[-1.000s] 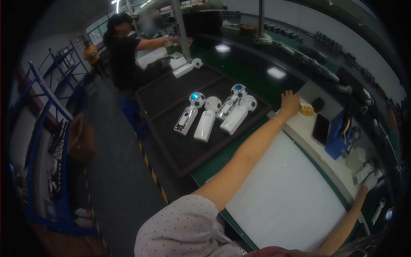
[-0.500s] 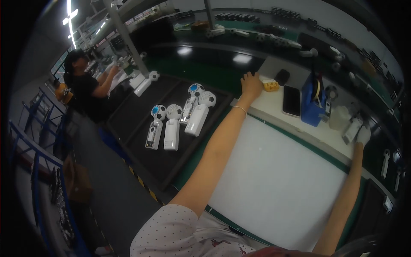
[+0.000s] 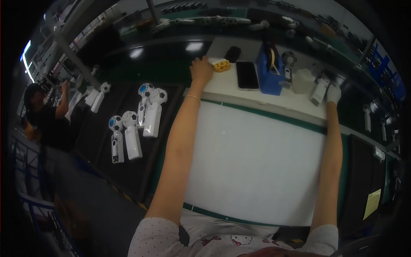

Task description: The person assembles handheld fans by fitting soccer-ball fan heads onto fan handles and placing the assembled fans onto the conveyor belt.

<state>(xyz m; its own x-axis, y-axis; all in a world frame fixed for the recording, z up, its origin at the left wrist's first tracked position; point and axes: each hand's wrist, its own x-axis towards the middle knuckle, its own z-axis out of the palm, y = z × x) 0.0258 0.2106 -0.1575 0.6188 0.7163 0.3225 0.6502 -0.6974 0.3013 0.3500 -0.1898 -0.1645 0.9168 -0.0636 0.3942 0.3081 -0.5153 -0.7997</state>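
My left hand [image 3: 201, 71] rests at the left end of the cream shelf [image 3: 227, 88], fingers apart, beside a yellow and white item [image 3: 221, 65]. My right hand [image 3: 334, 93], in a white glove, is at the shelf's right end, touching or right beside a white device [image 3: 319, 91]; its fingers are too unclear to read. Between the hands lie a black phone [image 3: 247, 76], a blue tape holder [image 3: 270, 73] and a translucent cup [image 3: 302, 81]. Below the shelf spreads a white work surface [image 3: 257, 162].
On the dark tray [image 3: 94, 141] at left lie several white handheld fans [image 3: 132, 137] with football-patterned heads. Another person [image 3: 47, 111] works at far left. A dark mat with a yellow note [image 3: 372, 204] is at right. More fans lie along the line behind.
The view has swung right, so the fans and the other person now appear further left. Both hands stay near the shelf's two ends.
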